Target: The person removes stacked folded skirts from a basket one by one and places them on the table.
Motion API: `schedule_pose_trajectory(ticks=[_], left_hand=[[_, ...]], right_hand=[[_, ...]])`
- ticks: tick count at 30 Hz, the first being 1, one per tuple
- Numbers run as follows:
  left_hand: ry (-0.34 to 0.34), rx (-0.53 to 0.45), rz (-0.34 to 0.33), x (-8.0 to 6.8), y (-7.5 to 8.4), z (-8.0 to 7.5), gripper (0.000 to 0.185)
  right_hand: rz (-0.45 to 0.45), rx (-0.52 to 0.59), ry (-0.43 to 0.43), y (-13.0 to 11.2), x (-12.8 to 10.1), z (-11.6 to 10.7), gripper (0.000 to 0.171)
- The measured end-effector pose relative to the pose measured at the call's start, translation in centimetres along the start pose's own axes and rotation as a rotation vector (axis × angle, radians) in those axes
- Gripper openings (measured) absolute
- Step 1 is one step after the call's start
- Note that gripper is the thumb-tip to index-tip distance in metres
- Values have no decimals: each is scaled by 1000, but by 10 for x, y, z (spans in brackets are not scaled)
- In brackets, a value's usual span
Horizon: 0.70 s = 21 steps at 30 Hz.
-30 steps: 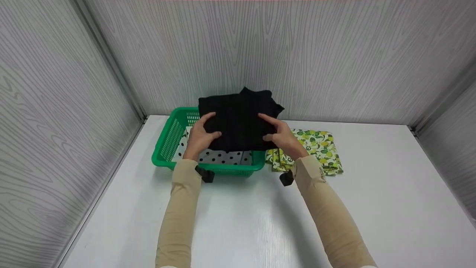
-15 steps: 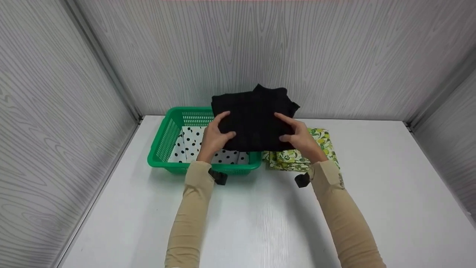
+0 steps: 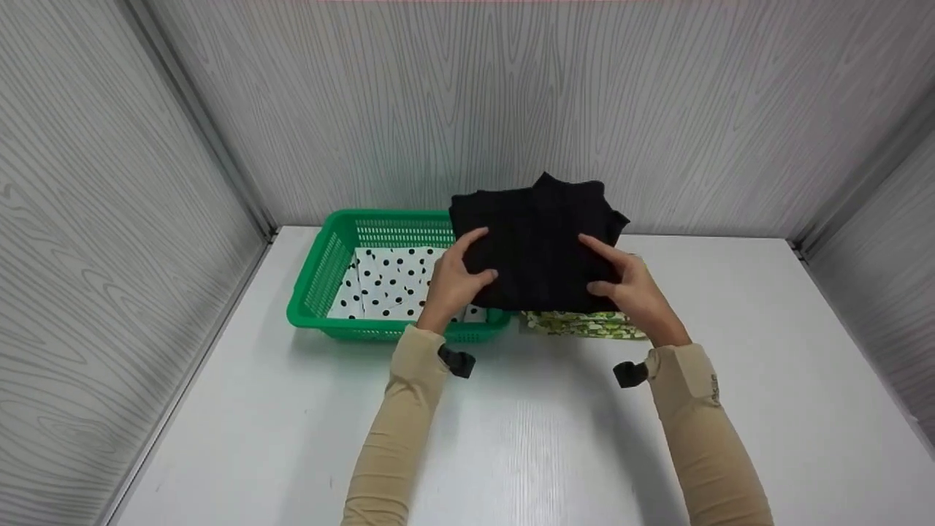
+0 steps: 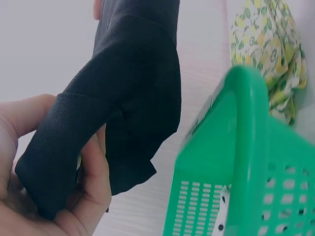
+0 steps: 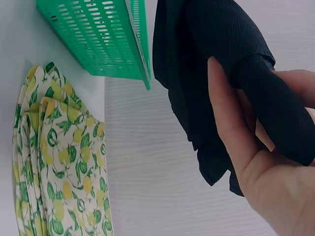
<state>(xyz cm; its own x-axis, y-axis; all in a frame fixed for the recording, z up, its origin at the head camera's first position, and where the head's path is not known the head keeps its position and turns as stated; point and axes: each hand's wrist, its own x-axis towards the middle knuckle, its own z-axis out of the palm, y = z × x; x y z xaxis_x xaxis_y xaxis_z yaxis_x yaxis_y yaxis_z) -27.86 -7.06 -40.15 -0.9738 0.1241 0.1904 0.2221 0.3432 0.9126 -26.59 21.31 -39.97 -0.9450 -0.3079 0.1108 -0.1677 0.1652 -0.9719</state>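
Note:
A folded black cloth (image 3: 537,248) is held up between both hands, above the table. My left hand (image 3: 454,285) pinches its left side, thumb on the near face and fingers curled behind, as the left wrist view shows. On the other side my right hand (image 3: 637,292) grips the cloth the same way; in the right wrist view the black fabric (image 5: 226,39) droops over the fingers. Behind and below the cloth lies a folded lemon-print cloth (image 5: 74,167), mostly covered by it in the head view.
At the left a green plastic basket (image 3: 310,292) stands on the white table (image 3: 526,424), its right end partly behind the black cloth. In it lies a white cloth with black dots (image 3: 391,281). Grey wood-grain panels (image 3: 467,95) close off the back and sides.
Both hands have carried the black cloth to the right, from over the basket to over the lemon-print cloth. More of the dotted cloth shows now; the grip looks the same.

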Motion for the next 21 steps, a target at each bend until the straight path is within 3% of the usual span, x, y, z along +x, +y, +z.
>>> schedule_pose_trajectory(ticks=[21], left_hand=[[-117,-2,125,-33,13,45,65]], right_hand=[[-29,-64,69,13,-75,-29,77]])
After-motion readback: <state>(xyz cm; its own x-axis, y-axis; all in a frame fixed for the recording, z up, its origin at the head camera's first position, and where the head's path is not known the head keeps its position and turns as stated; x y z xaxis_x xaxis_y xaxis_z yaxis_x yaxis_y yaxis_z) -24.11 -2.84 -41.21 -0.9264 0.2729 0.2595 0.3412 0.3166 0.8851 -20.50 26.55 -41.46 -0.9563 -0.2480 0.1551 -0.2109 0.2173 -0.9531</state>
